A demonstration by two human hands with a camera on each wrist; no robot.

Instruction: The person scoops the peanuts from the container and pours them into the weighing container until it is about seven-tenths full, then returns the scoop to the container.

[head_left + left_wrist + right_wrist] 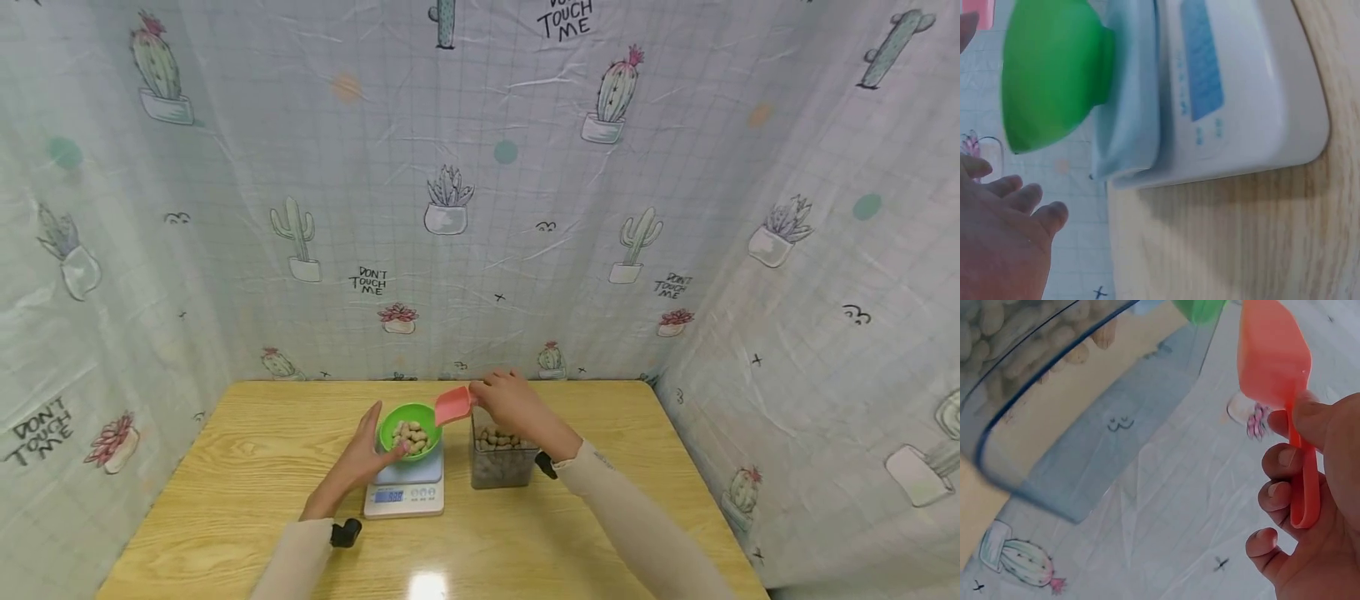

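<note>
My right hand (516,406) grips the handle of a pink-red scoop (453,405), thumb on one side and fingers curled on the other. In the head view the scoop's bare inside shows, beside the right rim of a green bowl (414,410). Peanuts in the shell (410,437) lie in that bowl, which sits on a white kitchen scale (405,507). Around the bowl's left side my left hand (360,457) is spread, its thumb near the front rim. The left wrist view shows its fingers (1025,199) apart from the green wall.
A clear plastic container (501,473) of peanuts stands right of the scale, under my right forearm. The scale's lit display (390,497) has digits too small to read surely. Behind the wooden table (262,442) hangs a cactus-print curtain (480,292).
</note>
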